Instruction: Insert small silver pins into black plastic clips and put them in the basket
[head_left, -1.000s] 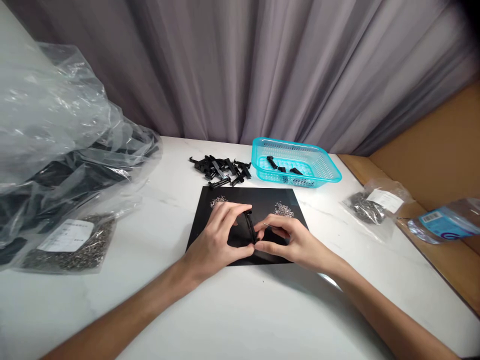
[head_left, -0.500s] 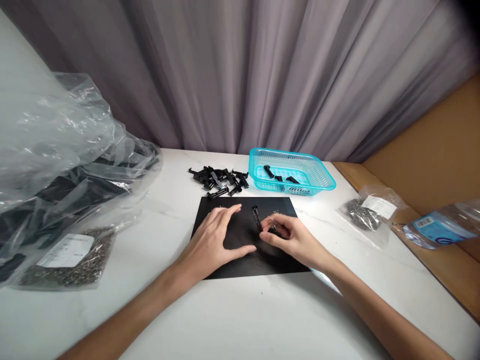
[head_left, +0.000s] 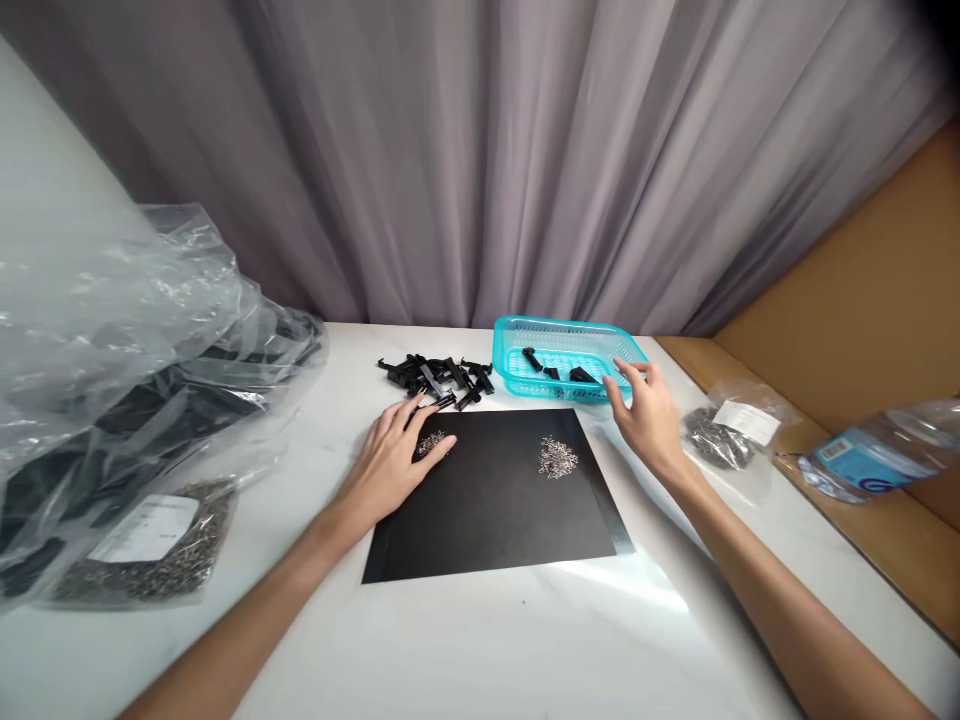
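My left hand (head_left: 397,450) is at the back left of the black mat (head_left: 495,510), its fingers apart and the fingertips at the near edge of a pile of black plastic parts (head_left: 431,375). Its thumb lies by a small heap of metal pieces (head_left: 430,444), partly hidden. My right hand (head_left: 641,405) is raised at the right rim of the turquoise basket (head_left: 570,328), fingers spread, holding nothing. Several black parts (head_left: 583,375) lie in the basket. A second heap of small metal pieces (head_left: 557,457) rests on the mat's right side.
Large clear plastic bags (head_left: 150,350) and a labelled bag of small metal pieces (head_left: 180,545) fill the left. At the right are another labelled bag (head_left: 724,438), a plastic bottle (head_left: 874,460) and cardboard (head_left: 862,280). A curtain (head_left: 450,160) hangs behind.
My right hand has let go of the black part and moved right and back to the basket. My left hand has moved left, towards the pile. Both metal heaps now show more fully.
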